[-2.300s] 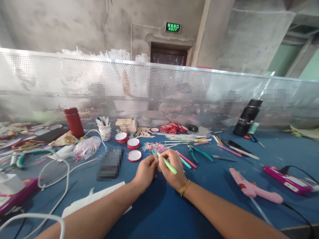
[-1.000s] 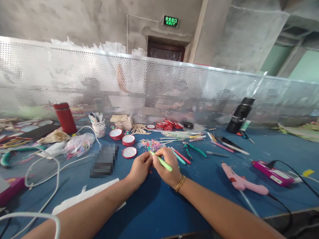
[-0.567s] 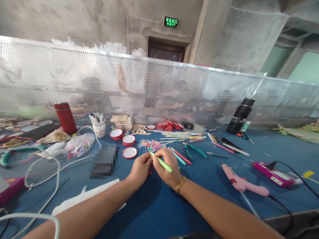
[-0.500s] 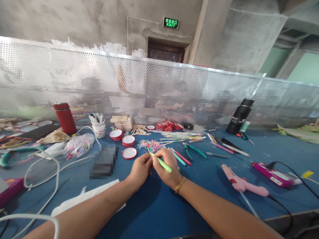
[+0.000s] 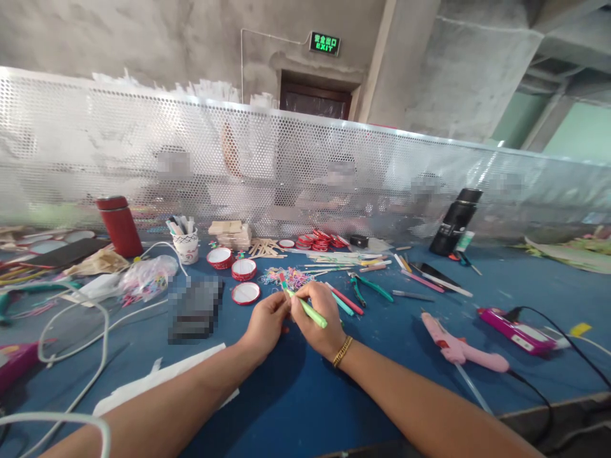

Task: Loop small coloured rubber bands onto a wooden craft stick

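Note:
My left hand (image 5: 266, 323) is closed on a small flat stick with a red and green end (image 5: 283, 280), whose lower part is hidden by my fingers. In my right hand (image 5: 321, 324) a light green marker (image 5: 314, 313) is held like a pen, its front end against the stick. Just beyond both hands lies a heap of thin colourful strands (image 5: 305, 278). A red marker (image 5: 347, 299) and a teal marker (image 5: 342, 304) lie beside my right hand. Green-handled pliers (image 5: 372, 287) rest farther right.
Round red-rimmed pieces (image 5: 245, 293) and a phone (image 5: 195, 310) are at left, near a paper cup of pens (image 5: 186, 247) and a red bottle (image 5: 119, 228). A pink glue gun (image 5: 463, 351) and black bottle (image 5: 456, 222) stand right. Perforated metal screen (image 5: 286, 159) behind.
The whole view has shifted slightly, so things sit a little farther left. Both hands keep nearly the same pose, with the marker still at the stick.

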`<control>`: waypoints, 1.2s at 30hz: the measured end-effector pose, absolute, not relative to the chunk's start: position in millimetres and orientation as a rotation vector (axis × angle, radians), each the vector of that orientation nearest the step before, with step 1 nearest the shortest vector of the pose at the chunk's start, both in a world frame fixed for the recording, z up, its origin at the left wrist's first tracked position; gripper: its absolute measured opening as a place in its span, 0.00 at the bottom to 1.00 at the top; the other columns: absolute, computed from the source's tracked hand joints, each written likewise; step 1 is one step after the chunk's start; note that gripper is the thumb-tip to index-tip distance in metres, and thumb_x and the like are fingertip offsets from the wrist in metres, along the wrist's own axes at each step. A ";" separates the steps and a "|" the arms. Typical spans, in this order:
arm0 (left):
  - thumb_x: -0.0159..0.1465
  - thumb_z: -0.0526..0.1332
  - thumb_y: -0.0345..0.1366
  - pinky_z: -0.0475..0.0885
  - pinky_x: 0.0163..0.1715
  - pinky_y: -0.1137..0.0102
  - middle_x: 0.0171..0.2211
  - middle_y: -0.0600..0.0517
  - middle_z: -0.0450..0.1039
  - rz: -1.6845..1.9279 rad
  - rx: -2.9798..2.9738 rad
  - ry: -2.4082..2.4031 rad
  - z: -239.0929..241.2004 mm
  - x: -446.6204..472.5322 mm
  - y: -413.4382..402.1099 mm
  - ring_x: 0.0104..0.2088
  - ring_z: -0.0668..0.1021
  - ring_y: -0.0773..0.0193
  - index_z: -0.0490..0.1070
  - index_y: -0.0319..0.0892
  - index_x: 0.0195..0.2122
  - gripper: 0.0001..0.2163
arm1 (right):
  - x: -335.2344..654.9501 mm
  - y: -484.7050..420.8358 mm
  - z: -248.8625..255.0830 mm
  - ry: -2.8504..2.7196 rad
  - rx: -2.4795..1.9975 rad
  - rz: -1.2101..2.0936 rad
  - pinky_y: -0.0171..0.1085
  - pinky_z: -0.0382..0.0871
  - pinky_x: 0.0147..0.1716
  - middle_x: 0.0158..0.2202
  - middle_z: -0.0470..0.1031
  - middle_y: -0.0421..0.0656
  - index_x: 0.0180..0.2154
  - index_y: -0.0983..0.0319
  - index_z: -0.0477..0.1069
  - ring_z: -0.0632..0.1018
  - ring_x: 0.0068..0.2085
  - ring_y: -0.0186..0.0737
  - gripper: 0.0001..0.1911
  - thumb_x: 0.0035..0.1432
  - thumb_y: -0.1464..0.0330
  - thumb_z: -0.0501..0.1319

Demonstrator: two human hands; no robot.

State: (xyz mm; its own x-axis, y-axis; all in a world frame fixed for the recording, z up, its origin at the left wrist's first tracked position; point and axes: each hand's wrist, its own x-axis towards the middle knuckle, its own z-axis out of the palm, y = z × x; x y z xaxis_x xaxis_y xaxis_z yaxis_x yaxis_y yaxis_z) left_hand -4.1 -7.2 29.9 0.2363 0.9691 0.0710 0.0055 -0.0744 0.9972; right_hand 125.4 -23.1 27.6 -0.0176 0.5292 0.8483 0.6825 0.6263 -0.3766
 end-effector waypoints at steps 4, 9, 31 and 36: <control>0.53 0.62 0.51 0.63 0.18 0.78 0.24 0.53 0.68 1.071 1.393 1.010 30.6 -4.4 -6.6 0.25 0.70 0.68 0.69 0.41 0.29 0.16 | 129.1 -21.2 27.7 -1.632 -1.049 -0.161 0.41 0.64 0.38 0.28 0.70 0.42 0.30 0.60 0.65 0.71 0.34 0.41 0.06 0.60 0.69 0.56; 0.54 0.62 0.50 0.62 0.18 0.78 0.24 0.54 0.68 1.070 1.400 1.022 30.6 -4.6 -7.1 0.24 0.69 0.69 0.69 0.40 0.29 0.16 | 129.5 -21.5 27.1 -1.641 -1.030 -0.179 0.41 0.64 0.38 0.29 0.70 0.42 0.31 0.60 0.66 0.71 0.34 0.40 0.05 0.60 0.68 0.56; 0.54 0.61 0.46 0.63 0.18 0.77 0.22 0.56 0.65 1.095 1.406 1.006 26.5 -3.6 -4.7 0.22 0.66 0.70 0.69 0.40 0.28 0.13 | 124.0 -23.5 29.2 -1.708 -0.954 -0.191 0.41 0.63 0.39 0.27 0.71 0.39 0.31 0.59 0.64 0.71 0.32 0.39 0.05 0.61 0.70 0.56; 0.54 0.61 0.46 0.63 0.18 0.77 0.24 0.55 0.67 1.089 1.422 1.009 28.3 -4.2 -6.4 0.23 0.67 0.69 0.69 0.40 0.28 0.13 | 124.3 -23.7 29.0 -1.718 -0.959 -0.192 0.42 0.62 0.40 0.27 0.71 0.39 0.30 0.59 0.64 0.71 0.32 0.38 0.05 0.61 0.70 0.56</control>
